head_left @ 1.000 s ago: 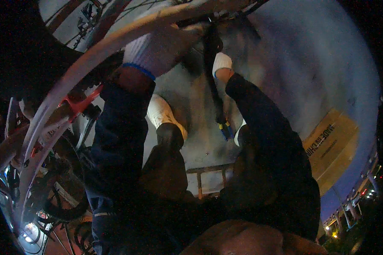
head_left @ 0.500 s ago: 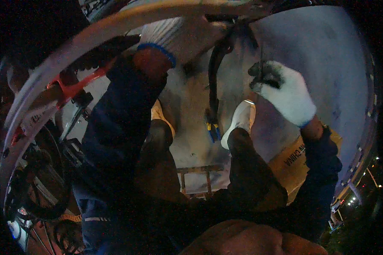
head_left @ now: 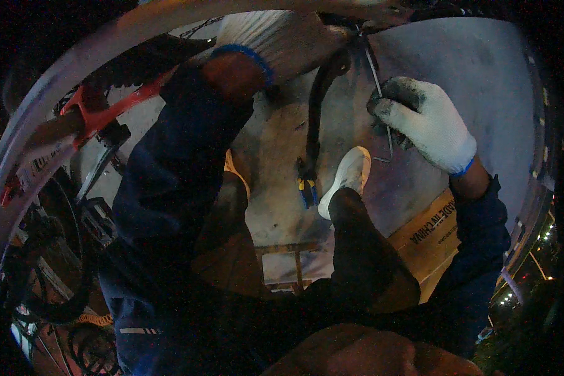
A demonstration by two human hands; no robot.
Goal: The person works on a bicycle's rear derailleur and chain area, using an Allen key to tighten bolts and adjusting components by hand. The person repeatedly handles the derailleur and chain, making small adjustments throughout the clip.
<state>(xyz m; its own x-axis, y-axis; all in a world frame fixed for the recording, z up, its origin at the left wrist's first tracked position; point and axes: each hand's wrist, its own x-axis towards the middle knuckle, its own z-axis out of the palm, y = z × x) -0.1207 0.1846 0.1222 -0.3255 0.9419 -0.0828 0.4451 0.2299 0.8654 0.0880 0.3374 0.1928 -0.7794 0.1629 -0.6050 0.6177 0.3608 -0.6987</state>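
My right hand (head_left: 423, 119), in a white glove with dark-stained fingertips, is closed around a thin L-shaped metal hex key (head_left: 375, 66). The key slants up toward a dark part (head_left: 363, 25) at the top of the view, and its short bent end (head_left: 381, 159) shows below my fingers. My left hand (head_left: 276, 47), in a white knit glove with a blue cuff, reaches up beside that dark part. Its fingers narrow together there, mostly hidden. Between the hands a black curved bar (head_left: 316, 103) runs downward.
Pliers (head_left: 308, 193) with blue and yellow handles lie by my right shoe (head_left: 351, 175). Flattened cardboard (head_left: 423, 235) lies under my right forearm. At left are a red bicycle-like frame part (head_left: 122, 111) and dark machinery. A long pale curved band (head_left: 75, 69) arches over the top left.
The hex key now shows clearly as a long slanted rod, its bent end below my right hand. My right hand has shifted slightly down and right; the whole view has shifted a little too.
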